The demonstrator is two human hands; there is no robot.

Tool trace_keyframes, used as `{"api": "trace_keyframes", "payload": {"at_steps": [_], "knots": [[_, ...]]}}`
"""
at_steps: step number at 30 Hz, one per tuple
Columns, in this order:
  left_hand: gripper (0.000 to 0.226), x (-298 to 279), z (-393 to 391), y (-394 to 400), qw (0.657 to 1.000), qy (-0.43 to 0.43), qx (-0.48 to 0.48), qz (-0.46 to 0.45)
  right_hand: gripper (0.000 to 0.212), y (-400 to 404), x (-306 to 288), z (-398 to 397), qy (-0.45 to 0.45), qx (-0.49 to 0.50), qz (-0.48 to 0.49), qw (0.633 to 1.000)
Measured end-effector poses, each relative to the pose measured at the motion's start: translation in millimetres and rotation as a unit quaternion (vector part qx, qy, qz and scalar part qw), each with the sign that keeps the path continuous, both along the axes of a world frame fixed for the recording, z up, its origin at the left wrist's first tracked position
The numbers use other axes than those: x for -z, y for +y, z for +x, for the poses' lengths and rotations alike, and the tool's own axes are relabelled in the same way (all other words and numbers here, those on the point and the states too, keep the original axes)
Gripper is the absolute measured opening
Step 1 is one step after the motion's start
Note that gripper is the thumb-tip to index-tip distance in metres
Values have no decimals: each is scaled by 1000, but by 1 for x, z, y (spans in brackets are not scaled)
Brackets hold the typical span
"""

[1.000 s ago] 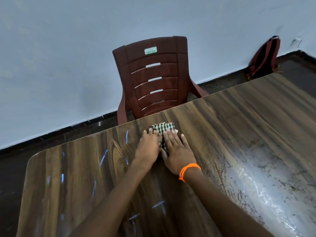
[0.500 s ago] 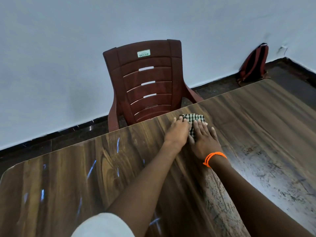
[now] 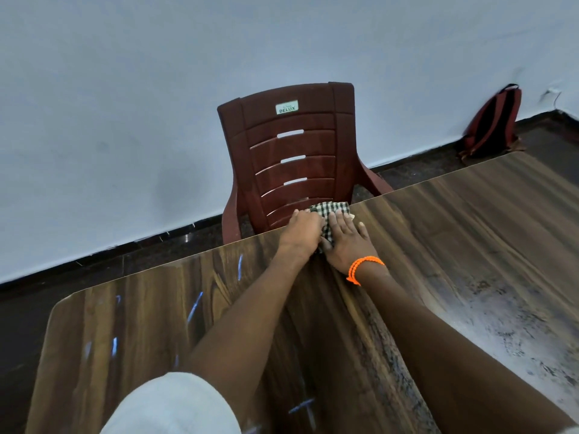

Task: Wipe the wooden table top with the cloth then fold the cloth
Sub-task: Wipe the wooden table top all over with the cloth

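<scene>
A small green-and-white checked cloth (image 3: 329, 211) lies folded at the far edge of the dark wooden table top (image 3: 470, 245), just in front of the chair. My left hand (image 3: 302, 228) and my right hand (image 3: 346, 242) press flat on it side by side, fingers pointing away from me. Most of the cloth is hidden under my palms. An orange bead bracelet sits on my right wrist.
A maroon plastic chair (image 3: 291, 158) stands pushed against the table's far edge, right behind the cloth. A dark red backpack (image 3: 492, 123) leans on the pale wall at the right. The table's right part looks dusty and smeared.
Both hands have slid the cloth away from me across the table, from mid-table up to its far edge by the chair.
</scene>
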State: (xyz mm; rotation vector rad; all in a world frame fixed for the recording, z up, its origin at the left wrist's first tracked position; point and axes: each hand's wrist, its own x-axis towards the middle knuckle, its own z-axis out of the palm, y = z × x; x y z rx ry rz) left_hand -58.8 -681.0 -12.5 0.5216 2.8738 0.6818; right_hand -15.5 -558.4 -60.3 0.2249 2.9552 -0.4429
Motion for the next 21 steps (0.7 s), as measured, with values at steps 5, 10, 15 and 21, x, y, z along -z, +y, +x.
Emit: {"api": "trace_keyframes", "payload": {"at_steps": [5, 10, 15, 21], "knots": [[25, 2, 4, -53, 999, -18, -41, -27, 68, -48, -3, 0, 7, -44, -15, 999], [20, 2, 21, -108, 995, -16, -81, -52, 67, -101, -4, 9, 1, -95, -21, 995], [19, 2, 49, -154, 991, -17, -111, -72, 66, -145, -3, 31, 12, -139, -30, 990], [30, 12, 103, -165, 991, 8, -75, -111, 66, -148, 2, 85, 23, -157, -23, 987]]}}
